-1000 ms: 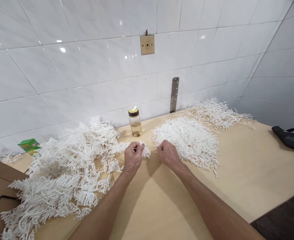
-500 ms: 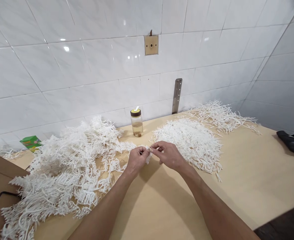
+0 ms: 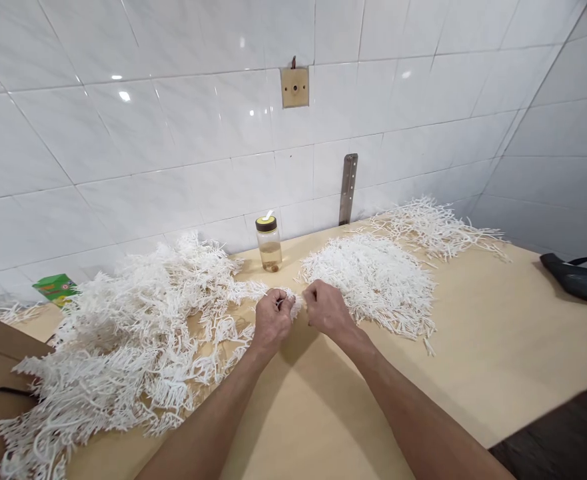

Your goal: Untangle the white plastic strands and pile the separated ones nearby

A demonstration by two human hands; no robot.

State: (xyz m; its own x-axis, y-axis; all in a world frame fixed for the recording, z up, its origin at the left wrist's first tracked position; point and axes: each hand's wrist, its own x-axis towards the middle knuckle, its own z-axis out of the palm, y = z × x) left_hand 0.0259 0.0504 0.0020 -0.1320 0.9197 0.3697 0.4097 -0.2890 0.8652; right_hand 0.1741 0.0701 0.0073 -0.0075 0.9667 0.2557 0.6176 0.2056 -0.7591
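My left hand [image 3: 273,320] is closed, pinching a white branched strand [image 3: 296,305] whose tips stick out past the fingers. Just to its right, my right hand [image 3: 327,308] is curled with the knuckles up, and whatever its fingers hold is hidden. A large tangled heap of white branched strands [image 3: 138,320] spreads to the left, with one arm of it reaching toward my left hand. Behind and right of my right hand lies a rounded pile of short white pieces [image 3: 373,280].
A clear jar [image 3: 270,250] with a dark-and-yellow lid and some liquid stands near the wall. Longer white strands [image 3: 438,230] lie at the back right. A metal strip [image 3: 348,190] leans on the tiles. A black bag [image 3: 580,279], a green box [image 3: 56,288] and a cardboard box [image 3: 3,347] flank the table.
My right hand has turned knuckles-up and drawn slightly away from my left fingers, its fingers now curled in. My left hand stays on the strand. The view has shifted slightly.
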